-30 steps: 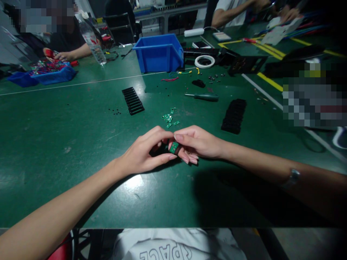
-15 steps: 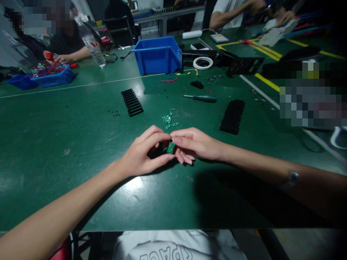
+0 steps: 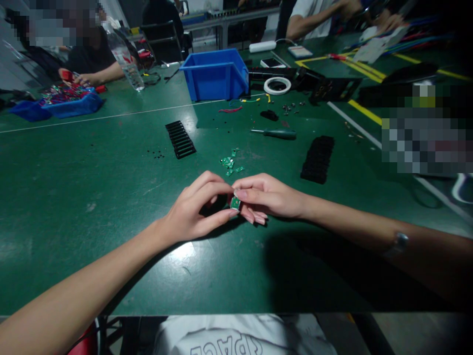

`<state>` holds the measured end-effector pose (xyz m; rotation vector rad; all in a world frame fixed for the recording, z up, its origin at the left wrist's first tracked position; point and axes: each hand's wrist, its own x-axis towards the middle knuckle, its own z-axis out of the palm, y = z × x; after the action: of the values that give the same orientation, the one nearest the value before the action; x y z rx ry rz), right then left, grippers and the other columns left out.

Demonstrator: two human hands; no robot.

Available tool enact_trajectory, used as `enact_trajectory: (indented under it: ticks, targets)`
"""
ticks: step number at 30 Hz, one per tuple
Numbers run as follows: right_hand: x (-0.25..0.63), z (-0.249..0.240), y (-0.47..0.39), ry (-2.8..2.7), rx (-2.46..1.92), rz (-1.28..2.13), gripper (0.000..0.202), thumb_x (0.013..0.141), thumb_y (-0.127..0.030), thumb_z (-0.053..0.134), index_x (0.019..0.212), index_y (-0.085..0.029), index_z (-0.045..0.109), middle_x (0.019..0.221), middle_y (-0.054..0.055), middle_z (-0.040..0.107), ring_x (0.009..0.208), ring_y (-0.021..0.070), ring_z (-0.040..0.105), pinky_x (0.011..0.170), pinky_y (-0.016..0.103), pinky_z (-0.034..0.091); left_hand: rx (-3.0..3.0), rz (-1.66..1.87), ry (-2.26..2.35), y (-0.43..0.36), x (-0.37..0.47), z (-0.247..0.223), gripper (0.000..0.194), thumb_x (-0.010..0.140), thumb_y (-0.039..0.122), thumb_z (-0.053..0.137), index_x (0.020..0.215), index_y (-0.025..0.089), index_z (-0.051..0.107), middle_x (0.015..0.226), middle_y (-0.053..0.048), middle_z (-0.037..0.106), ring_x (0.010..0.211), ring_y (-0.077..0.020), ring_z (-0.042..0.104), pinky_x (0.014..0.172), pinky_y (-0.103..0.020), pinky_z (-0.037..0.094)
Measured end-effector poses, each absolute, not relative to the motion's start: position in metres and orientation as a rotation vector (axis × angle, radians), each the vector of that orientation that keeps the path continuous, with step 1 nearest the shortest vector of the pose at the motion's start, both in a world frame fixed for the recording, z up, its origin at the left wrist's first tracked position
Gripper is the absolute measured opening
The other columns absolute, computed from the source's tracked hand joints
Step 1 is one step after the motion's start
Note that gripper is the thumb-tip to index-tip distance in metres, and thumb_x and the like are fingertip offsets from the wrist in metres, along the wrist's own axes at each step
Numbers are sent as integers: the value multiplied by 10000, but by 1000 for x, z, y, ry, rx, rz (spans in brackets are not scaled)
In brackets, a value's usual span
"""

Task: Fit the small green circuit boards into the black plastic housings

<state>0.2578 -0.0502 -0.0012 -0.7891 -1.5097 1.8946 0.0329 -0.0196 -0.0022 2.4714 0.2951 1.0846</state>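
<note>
A small green circuit board (image 3: pixel 235 202) is pinched between the fingertips of both hands, just above the green table. My left hand (image 3: pixel 199 204) curves in from the left, thumb at the board's lower edge and forefinger at its top. From the other side, the thumb and forefinger of my right hand (image 3: pixel 271 197) close on its upper edge; the other fingers curl beneath. Beyond my fingertips lies a loose group of similar green boards (image 3: pixel 228 162). A slotted black plastic part (image 3: pixel 180 139) lies farther left, and a black ribbed part (image 3: pixel 318 160) to the right.
A green-handled screwdriver (image 3: pixel 277 133) lies beyond the boards. Behind it stand a blue bin (image 3: pixel 216 76) and a white tape roll (image 3: pixel 277 86). Tiny black pieces (image 3: pixel 158 154) are scattered at left. Co-workers sit across the table, near a water bottle (image 3: pixel 129 66) and a wire-filled blue tray (image 3: pixel 76 107).
The circuit board has turned and tipped slightly between my fingertips, so its face looks shorter and its lower edge shows. Both hands stay in nearly the same place.
</note>
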Motion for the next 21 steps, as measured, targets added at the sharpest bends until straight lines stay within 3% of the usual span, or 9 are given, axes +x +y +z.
enact_trajectory:
  ticks: [8,17,21]
  targets:
    - [256,-1,-51,-1443,-801,1912,387,929,-515,645,925,-131,597,581,-1,662,392,65,530,377,143,408,2547,1198,283,-25,34,0,215,894,116,668,1089,165,594,948,-63,607,801,-130,579,659,-236,505]
    - [257,-2,-50,-1431,-815,1918,390,924,-510,655,925,-124,602,582,5,664,403,72,539,381,155,409,2532,1259,293,-24,34,0,142,861,115,716,924,155,595,847,-39,595,750,-126,581,646,-249,479]
    - [256,0,-50,-1446,-824,1906,395,917,-511,663,916,-120,607,575,3,655,403,72,536,374,154,404,2504,1206,257,-23,33,2,113,934,116,598,830,151,573,751,-31,573,678,-118,557,597,-246,440]
